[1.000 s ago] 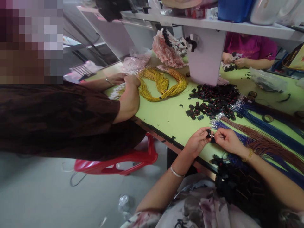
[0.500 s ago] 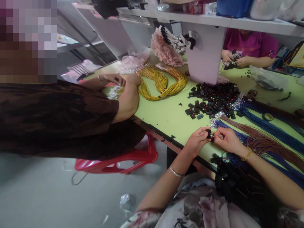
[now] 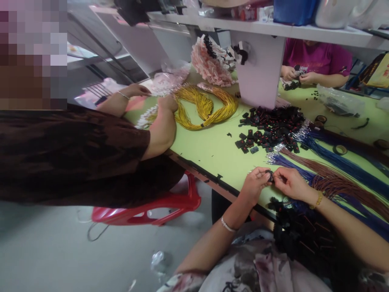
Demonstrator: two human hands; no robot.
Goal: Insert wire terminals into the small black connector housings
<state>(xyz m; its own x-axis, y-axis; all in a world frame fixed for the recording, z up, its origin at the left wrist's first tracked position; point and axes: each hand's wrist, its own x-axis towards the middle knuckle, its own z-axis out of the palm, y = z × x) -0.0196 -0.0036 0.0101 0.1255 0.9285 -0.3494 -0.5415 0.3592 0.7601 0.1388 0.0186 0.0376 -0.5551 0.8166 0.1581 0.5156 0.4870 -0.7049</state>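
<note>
Over the table's near edge, my left hand [image 3: 255, 183] pinches a small black connector housing [image 3: 269, 175] between thumb and fingers. My right hand [image 3: 287, 181] is closed against the housing's right side, its fingertips gripping a thin wire that is mostly hidden. Just beyond my hands lie bundles of blue wires [image 3: 281, 163] and brown wires [image 3: 306, 164] with bare metal terminals at their ends. A heap of loose black housings [image 3: 267, 125] is spread farther back. Below my right wrist, a cluster of black housings with wires [image 3: 291, 221] hangs at the table edge.
A co-worker in dark clothing [image 3: 75, 158] leans over the table at left, near yellow wire bundles [image 3: 209, 107]. A red stool [image 3: 176, 205] stands below. Across the table, another person [image 3: 319, 61] handles small parts. A shelf [image 3: 255, 28] and its upright panel [image 3: 258, 73] rise behind the heap. Tape rolls [image 3: 339, 150] lie at right.
My hands have drawn together at the housing; the metal terminal seen between them earlier is now hidden. The left co-worker's far hand has moved away from the white connectors, toward the back.
</note>
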